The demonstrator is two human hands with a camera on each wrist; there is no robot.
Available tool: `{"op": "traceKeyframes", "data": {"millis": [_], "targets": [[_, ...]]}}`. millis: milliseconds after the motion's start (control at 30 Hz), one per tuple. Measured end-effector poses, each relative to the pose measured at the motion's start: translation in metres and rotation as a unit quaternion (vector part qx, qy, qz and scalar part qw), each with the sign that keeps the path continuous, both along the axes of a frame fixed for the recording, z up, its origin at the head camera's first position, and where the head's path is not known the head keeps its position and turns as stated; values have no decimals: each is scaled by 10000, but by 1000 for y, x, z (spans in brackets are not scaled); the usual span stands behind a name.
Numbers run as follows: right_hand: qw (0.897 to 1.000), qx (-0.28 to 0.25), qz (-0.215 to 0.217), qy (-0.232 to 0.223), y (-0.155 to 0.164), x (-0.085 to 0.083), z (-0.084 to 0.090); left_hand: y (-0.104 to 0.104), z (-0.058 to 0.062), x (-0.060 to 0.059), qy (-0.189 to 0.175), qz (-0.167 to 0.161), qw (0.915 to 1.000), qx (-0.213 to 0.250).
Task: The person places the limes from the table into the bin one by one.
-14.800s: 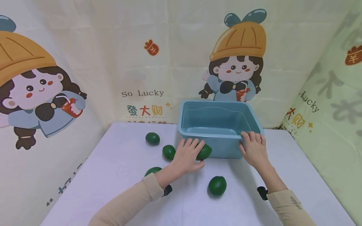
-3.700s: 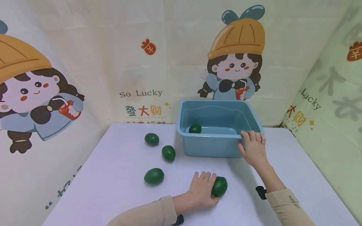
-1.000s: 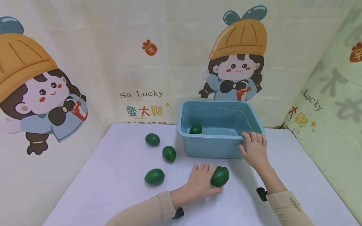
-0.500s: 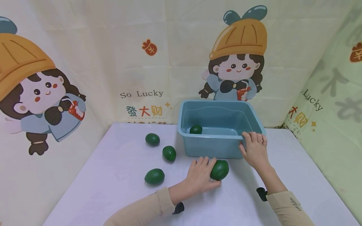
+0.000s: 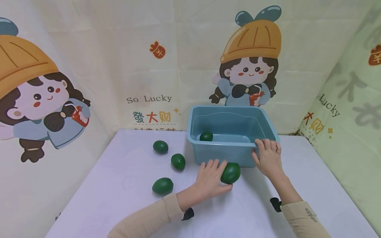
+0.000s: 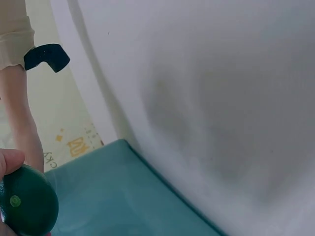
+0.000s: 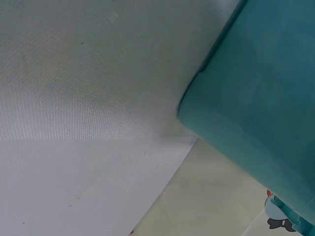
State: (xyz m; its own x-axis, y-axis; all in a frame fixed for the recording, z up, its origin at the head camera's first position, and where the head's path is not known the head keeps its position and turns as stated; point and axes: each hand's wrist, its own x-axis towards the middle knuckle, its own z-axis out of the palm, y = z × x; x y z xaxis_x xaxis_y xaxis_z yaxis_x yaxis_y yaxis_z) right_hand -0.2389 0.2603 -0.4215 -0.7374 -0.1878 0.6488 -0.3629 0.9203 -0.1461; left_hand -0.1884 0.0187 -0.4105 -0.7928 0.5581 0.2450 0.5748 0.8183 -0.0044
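In the head view, my left hand grips a dark green avocado, thumb below it and fingers over its left side. The fruit overlaps the lower front wall of a blue plastic bin in this view. Close up in the left wrist view, the avocado shows a pale round stem scar beside the thumb. My right hand holds the bin's front right corner, fingers hooked over the rim and thumb outside. Inside the bin, at the left, lies another avocado. The right wrist view shows the bin's side but not the hand.
Left of the bin, three more avocados lie on the white table: one far back, one near the bin, one closer to the front. A printed cloth wall stands right behind the bin.
A fruit now in the bin was under the left hand in front of it earliest on. Since then the left hand took the front avocado and moved it toward the bin. The right hand stayed put.
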Motion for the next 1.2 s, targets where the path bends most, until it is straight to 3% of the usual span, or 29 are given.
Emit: {"op": "traceKeyframes", "data": {"millis": [1200], "targets": [[9999,48,22,129,1,-2,-2,-5,29,-17,673,119,9976,121]]}}
